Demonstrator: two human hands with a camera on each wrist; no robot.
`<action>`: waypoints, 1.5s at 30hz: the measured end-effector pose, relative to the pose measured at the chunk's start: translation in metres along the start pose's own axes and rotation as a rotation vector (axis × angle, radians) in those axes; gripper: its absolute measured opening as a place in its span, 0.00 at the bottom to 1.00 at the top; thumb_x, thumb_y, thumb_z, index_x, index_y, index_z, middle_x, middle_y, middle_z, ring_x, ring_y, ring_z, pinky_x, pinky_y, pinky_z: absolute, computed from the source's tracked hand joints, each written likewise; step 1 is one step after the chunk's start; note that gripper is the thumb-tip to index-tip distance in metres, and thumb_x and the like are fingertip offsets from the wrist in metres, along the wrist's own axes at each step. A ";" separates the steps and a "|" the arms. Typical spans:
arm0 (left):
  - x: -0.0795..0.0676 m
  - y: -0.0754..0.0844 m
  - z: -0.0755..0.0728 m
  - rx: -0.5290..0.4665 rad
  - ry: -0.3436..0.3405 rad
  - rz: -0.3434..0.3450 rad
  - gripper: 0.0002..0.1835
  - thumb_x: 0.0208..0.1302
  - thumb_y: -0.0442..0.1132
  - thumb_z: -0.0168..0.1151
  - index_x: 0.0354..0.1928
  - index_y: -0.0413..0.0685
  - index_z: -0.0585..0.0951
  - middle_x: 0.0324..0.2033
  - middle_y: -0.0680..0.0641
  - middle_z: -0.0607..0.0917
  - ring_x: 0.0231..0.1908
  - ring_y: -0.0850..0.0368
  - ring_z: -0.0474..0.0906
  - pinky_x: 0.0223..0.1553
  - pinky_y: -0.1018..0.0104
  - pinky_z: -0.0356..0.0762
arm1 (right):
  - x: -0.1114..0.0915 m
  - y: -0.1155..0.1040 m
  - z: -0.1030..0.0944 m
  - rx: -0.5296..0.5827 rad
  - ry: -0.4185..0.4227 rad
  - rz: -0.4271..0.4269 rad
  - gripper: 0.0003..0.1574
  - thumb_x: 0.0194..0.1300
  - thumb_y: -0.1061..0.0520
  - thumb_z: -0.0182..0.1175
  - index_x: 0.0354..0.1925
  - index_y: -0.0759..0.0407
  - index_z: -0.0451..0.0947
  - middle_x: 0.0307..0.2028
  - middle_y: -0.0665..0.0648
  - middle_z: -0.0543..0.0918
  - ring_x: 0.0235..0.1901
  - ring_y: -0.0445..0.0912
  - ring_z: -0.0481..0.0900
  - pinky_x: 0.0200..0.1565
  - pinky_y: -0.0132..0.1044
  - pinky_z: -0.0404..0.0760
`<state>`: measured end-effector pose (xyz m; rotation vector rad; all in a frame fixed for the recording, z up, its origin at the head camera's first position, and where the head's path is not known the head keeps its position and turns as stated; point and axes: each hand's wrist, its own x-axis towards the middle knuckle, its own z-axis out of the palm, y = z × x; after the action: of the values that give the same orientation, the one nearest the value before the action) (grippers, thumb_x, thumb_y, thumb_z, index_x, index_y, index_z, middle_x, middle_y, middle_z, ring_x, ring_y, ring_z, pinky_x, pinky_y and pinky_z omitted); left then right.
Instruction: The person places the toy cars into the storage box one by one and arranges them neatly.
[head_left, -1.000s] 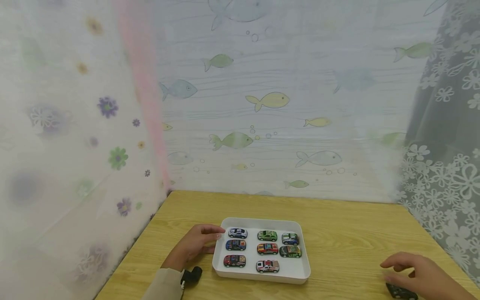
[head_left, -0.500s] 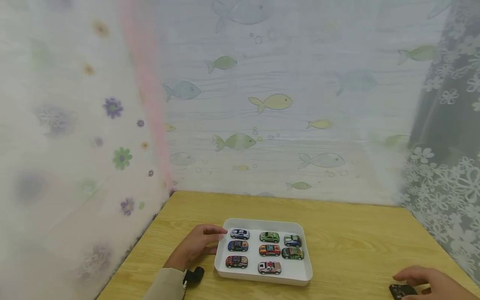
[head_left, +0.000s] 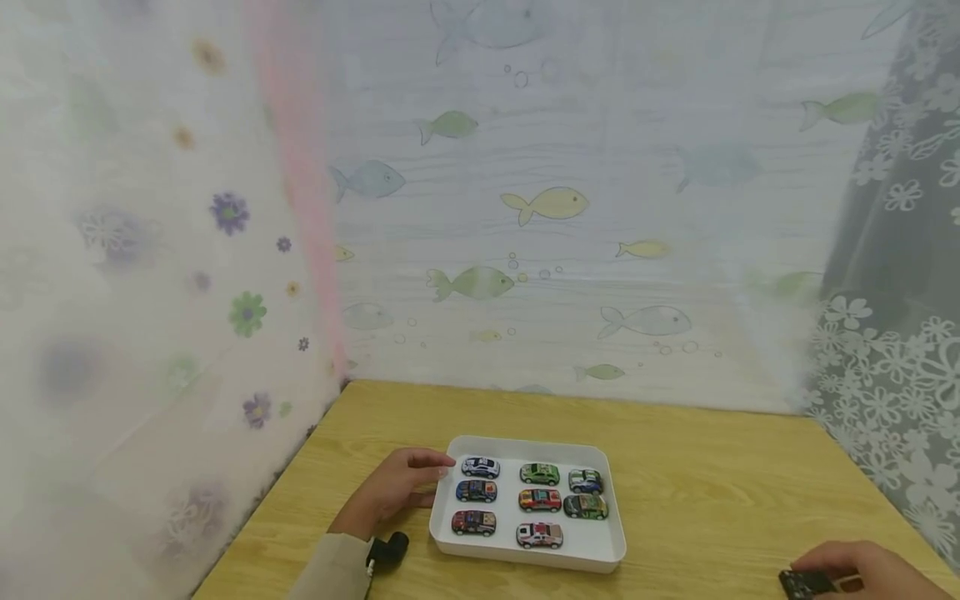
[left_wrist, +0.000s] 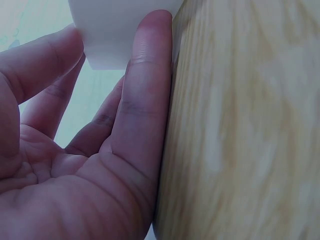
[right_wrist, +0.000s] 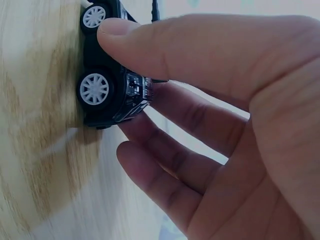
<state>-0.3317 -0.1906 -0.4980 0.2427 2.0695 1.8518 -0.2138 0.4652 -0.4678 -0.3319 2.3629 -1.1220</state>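
A shallow white tray point(head_left: 525, 560) stands on the table with several small toy cars inside, among them a red and yellow toy car point(head_left: 540, 500) and a white one with red marks point(head_left: 538, 535). My left hand point(head_left: 393, 490) touches the tray's left wall, its fingers mostly straight. In the left wrist view, the thumb point(left_wrist: 145, 85) lies along the wood with its tip on the tray wall point(left_wrist: 112, 35). At the lower right, my right hand point(head_left: 873, 571) holds a black toy car point(head_left: 806, 583) between thumb and fingers. Its white-spoked wheels point(right_wrist: 94, 89) appear at the table surface.
The wood-grain table point(head_left: 697, 483) reaches back to a fish-print curtain point(head_left: 555, 250). Flower-patterned sheets hang at the left point(head_left: 247, 312) and right. A black wrist camera point(head_left: 388, 550) sits at my left cuff.
My right hand has come down and its fingers have closed around the black toy car. The left hand stays at the tray; the view has shifted slightly.
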 end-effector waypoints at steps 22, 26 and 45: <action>0.000 0.002 -0.004 0.003 0.013 0.004 0.18 0.75 0.38 0.63 0.61 0.36 0.82 0.63 0.37 0.80 0.54 0.49 0.84 0.48 0.53 0.89 | 0.022 -0.031 0.017 0.023 -0.027 -0.126 0.23 0.70 0.61 0.66 0.56 0.78 0.80 0.48 0.65 0.87 0.40 0.35 0.84 0.39 0.43 0.88; 0.001 0.000 -0.004 -0.003 0.010 0.000 0.17 0.74 0.38 0.63 0.60 0.37 0.83 0.63 0.38 0.81 0.54 0.49 0.84 0.48 0.53 0.89 | 0.032 -0.045 0.030 -0.025 0.040 -0.054 0.25 0.64 0.55 0.72 0.55 0.70 0.84 0.47 0.63 0.88 0.39 0.40 0.84 0.37 0.38 0.86; 0.000 -0.001 -0.002 0.010 0.004 0.003 0.17 0.74 0.39 0.63 0.60 0.39 0.83 0.62 0.38 0.82 0.53 0.50 0.85 0.47 0.54 0.90 | 0.065 -0.091 0.073 -0.176 0.139 -0.135 0.17 0.57 0.49 0.78 0.45 0.51 0.91 0.42 0.48 0.89 0.39 0.32 0.80 0.38 0.28 0.81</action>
<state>-0.3326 -0.1920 -0.4985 0.2444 2.0829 1.8458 -0.2294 0.3324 -0.4579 -0.4961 2.6032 -1.0287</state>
